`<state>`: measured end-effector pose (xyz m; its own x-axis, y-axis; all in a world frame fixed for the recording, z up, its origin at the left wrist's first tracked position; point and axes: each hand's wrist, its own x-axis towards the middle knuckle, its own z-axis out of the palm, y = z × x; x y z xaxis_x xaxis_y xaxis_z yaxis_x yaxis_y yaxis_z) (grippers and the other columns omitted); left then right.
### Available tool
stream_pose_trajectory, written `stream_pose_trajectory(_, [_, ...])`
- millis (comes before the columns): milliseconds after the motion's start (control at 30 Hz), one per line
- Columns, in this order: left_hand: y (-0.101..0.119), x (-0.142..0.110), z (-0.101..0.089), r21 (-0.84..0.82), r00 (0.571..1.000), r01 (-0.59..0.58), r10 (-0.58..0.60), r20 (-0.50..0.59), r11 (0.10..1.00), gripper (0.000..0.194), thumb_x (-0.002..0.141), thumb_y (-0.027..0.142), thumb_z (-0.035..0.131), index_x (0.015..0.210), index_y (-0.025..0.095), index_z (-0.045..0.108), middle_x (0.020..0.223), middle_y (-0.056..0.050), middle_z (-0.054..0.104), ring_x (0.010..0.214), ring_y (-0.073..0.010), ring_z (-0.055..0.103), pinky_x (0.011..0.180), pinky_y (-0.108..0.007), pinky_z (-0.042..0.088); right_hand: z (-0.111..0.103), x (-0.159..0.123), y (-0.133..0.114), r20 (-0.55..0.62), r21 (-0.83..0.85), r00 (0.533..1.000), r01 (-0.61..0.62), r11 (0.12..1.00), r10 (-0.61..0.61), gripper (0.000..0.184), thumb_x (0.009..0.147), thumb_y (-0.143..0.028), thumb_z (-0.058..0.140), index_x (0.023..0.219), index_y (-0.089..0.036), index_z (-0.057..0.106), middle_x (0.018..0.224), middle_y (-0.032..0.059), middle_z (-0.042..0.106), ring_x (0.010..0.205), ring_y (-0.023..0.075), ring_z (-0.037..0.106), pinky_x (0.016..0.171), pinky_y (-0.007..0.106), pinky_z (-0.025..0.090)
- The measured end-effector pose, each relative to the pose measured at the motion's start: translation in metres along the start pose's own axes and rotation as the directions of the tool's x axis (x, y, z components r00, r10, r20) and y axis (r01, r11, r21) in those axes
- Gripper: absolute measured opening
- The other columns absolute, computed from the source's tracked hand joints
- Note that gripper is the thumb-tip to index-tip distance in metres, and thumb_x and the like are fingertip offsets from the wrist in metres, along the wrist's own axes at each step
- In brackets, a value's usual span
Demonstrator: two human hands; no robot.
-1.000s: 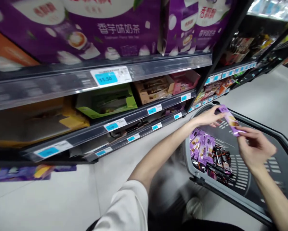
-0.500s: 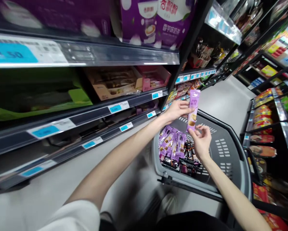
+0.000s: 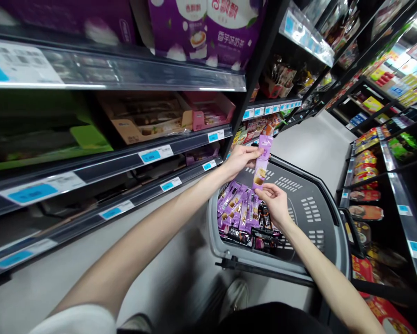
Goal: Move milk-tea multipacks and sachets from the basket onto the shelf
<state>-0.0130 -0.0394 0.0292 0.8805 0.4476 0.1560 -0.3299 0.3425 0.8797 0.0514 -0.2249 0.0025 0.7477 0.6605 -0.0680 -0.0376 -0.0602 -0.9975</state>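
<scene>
A slim purple milk tea sachet (image 3: pixel 261 168) is held upright above the basket. My left hand (image 3: pixel 242 160) pinches it near the upper part, with fingers over some of its printing. Lower down, my right hand (image 3: pixel 275 200) grips its bottom end between thumb and fingers. Beneath them is a grey shopping basket (image 3: pixel 322 185) with slotted walls. Several like purple sachets (image 3: pixel 234 204) lie heaped in its left part, beside black sachets (image 3: pixel 238 235). My right forearm hides part of the basket's inside.
Shelves with price tags (image 3: pixel 155 154) run along the left, bearing purple milk tea boxes (image 3: pixel 208 32) and an open tan carton (image 3: pixel 149 116). Another shelf of packaged food (image 3: pixel 365 212) stands close on the right. Pale aisle floor (image 3: pixel 309 144) stretches ahead; my shoe (image 3: pixel 237 297) is below the basket.
The view has shifted slightly, so hands, basket and shelves appear further left. The left hand now covers more of the sachet's printing; both hands still hold it.
</scene>
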Motion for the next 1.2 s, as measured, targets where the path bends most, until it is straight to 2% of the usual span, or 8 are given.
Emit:
stream_pose_trajectory(133, [-0.002, -0.003, 0.001, 0.017, 1.000, -0.004, 0.004, -0.013, 1.000, 0.054, 0.073, 0.061, 0.082, 0.096, 0.012, 0.080, 0.099, -0.013, 0.079, 0.084, -0.0196, 0.074, 0.076, -0.030, 0.057, -0.003, 0.001, 0.001, 0.002, 0.058, 0.998, -0.064, 0.996, 0.064, 0.042, 0.051, -0.030, 0.099, 0.084, -0.019, 0.077, 0.077, 0.0000, 0.077, 0.069, 0.0115, 0.066, 0.064, 0.023, 0.052])
stream_pose_trajectory(300, [-0.003, -0.004, 0.002, 0.041, 0.998, 0.028, -0.026, -0.053, 0.999, 0.056, 0.077, 0.064, 0.077, 0.102, 0.014, 0.077, 0.103, -0.012, 0.079, 0.086, -0.0184, 0.074, 0.074, -0.026, 0.055, -0.005, 0.001, 0.002, 0.007, 0.053, 0.998, -0.064, 0.997, 0.064, 0.041, 0.053, -0.033, 0.099, 0.085, -0.019, 0.078, 0.080, 0.0007, 0.078, 0.068, 0.0124, 0.066, 0.061, 0.024, 0.052])
stream_pose_trajectory(400, [-0.004, -0.003, 0.002, 0.027, 0.998, 0.025, -0.023, -0.052, 0.999, 0.058, 0.074, 0.066, 0.079, 0.100, 0.014, 0.077, 0.104, -0.012, 0.078, 0.085, -0.0183, 0.073, 0.073, -0.026, 0.055, -0.006, 0.002, 0.003, 0.010, 0.047, 0.998, -0.062, 0.997, 0.062, 0.039, 0.053, -0.034, 0.099, 0.084, -0.020, 0.079, 0.080, 0.0014, 0.078, 0.067, 0.0130, 0.067, 0.062, 0.025, 0.051])
stream_pose_trajectory(667, [-0.008, -0.001, 0.002, 0.031, 0.995, 0.004, -0.001, -0.101, 1.000, 0.062, 0.066, 0.066, 0.084, 0.099, 0.014, 0.077, 0.085, -0.006, 0.075, 0.075, -0.0132, 0.068, 0.067, -0.023, 0.054, -0.007, 0.001, 0.003, 0.022, 0.023, 0.999, -0.046, 0.999, 0.046, 0.033, 0.065, -0.046, 0.092, 0.085, -0.022, 0.082, 0.080, 0.0030, 0.079, 0.069, 0.0160, 0.067, 0.057, 0.026, 0.046])
stream_pose_trajectory(833, [-0.008, -0.002, 0.004, 0.034, 0.993, -0.016, 0.020, -0.115, 0.999, 0.064, 0.064, 0.066, 0.085, 0.099, 0.013, 0.075, 0.082, -0.004, 0.074, 0.073, -0.0126, 0.068, 0.065, -0.022, 0.054, -0.006, 0.001, 0.000, -0.011, 0.000, 1.000, -0.029, 1.000, 0.029, 0.034, 0.063, -0.047, 0.092, 0.083, -0.021, 0.083, 0.078, 0.0032, 0.078, 0.067, 0.0163, 0.064, 0.055, 0.026, 0.044])
stream_pose_trajectory(1067, [-0.010, 0.000, 0.003, 0.031, 0.991, -0.032, 0.036, -0.128, 0.999, 0.060, 0.068, 0.064, 0.084, 0.096, 0.012, 0.073, 0.079, -0.004, 0.073, 0.071, -0.0122, 0.068, 0.064, -0.021, 0.054, -0.005, 0.001, -0.004, -0.034, -0.002, 0.999, -0.032, 0.999, 0.032, 0.033, 0.061, -0.046, 0.093, 0.081, -0.021, 0.082, 0.079, 0.0032, 0.077, 0.067, 0.0155, 0.062, 0.057, 0.026, 0.045])
stream_pose_trajectory(1200, [-0.014, 0.001, 0.001, 0.023, 0.992, -0.007, 0.010, -0.127, 1.000, 0.055, 0.071, 0.054, 0.087, 0.104, 0.013, 0.074, 0.088, -0.007, 0.077, 0.076, -0.0145, 0.070, 0.069, -0.025, 0.057, -0.006, 0.001, -0.003, -0.041, 0.002, 0.999, -0.036, 0.999, 0.036, 0.032, 0.062, -0.045, 0.092, 0.082, -0.021, 0.082, 0.080, 0.0034, 0.078, 0.069, 0.0157, 0.064, 0.057, 0.025, 0.045])
